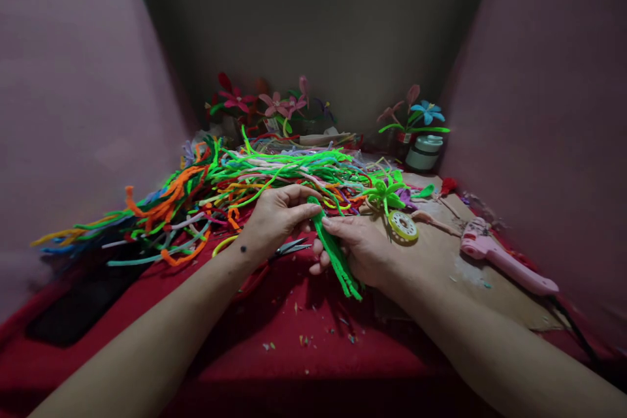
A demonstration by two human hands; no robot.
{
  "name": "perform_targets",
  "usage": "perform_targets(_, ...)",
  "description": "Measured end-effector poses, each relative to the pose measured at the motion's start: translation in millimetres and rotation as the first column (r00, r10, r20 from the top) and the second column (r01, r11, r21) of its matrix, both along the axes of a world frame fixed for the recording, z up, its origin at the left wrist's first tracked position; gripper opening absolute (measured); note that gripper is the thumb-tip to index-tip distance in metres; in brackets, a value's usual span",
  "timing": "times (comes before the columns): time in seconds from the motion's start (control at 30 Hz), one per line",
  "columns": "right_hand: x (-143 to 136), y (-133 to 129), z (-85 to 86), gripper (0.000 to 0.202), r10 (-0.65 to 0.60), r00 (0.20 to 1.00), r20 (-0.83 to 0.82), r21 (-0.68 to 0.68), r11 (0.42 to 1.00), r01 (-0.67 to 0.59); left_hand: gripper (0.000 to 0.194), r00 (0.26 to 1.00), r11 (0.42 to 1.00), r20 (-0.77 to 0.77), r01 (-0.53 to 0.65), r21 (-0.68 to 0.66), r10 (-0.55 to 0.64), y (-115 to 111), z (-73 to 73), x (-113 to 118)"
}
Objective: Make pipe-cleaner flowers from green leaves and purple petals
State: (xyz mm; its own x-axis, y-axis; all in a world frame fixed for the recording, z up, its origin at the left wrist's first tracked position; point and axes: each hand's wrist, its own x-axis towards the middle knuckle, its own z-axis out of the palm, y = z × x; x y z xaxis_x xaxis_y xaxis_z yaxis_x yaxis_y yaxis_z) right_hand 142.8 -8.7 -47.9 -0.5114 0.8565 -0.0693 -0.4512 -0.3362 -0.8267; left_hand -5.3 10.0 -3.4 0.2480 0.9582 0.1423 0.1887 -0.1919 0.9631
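Both hands meet on a bunch of bright green pipe cleaners, folded together at the top with loose ends hanging down to the right. My left hand pinches the upper end between thumb and fingers. Just below, my right hand grips the bunch with its thumb on top, and its lower fingers curl behind the strands. A pair of scissors lies under my left wrist, its blades showing and its handles partly hidden. Behind the hands spreads a heap of coloured pipe cleaners.
A pink glue gun rests on a cardboard sheet at right, near a yellow round dial-like disc and a green pipe-cleaner flower. A dark phone-like slab lies left. Finished flowers and a pale jar stand behind.
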Motion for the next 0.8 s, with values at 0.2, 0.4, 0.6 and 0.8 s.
perform_targets(0.2, 1.0, -0.3, 0.1, 0.015, -0.008, 1.000, 0.022, -0.022, 1.000, 0.008, 0.013, 0.996, 0.998, -0.073, -0.053, 0.045, 0.056, -2.7, 0.4, 3.0)
perform_targets(0.4, -0.2, -0.4, 1.5, 0.014, 0.033, 0.998, 0.059, -0.028, 0.999, -0.031, 0.021, 0.999, 0.993, -0.023, -0.025, -0.120, 0.023, 3.4, 1.4, -3.2)
perform_targets(0.6, -4.0, -4.0, 4.8, 0.015, -0.045, 0.974, 0.220, 0.066, 0.997, 0.031, 0.025, 0.991, 0.989, -0.058, -0.122, -0.087, 0.117, 2.3, -5.3, 1.9)
perform_targets(0.8, -2.1, -4.3, 4.7, 0.017, -0.011, 0.986, 0.167, 0.022, 1.000, 0.008, 0.016, 0.996, 0.993, 0.050, -0.067, -0.093, 0.072, 4.8, -7.6, 1.7)
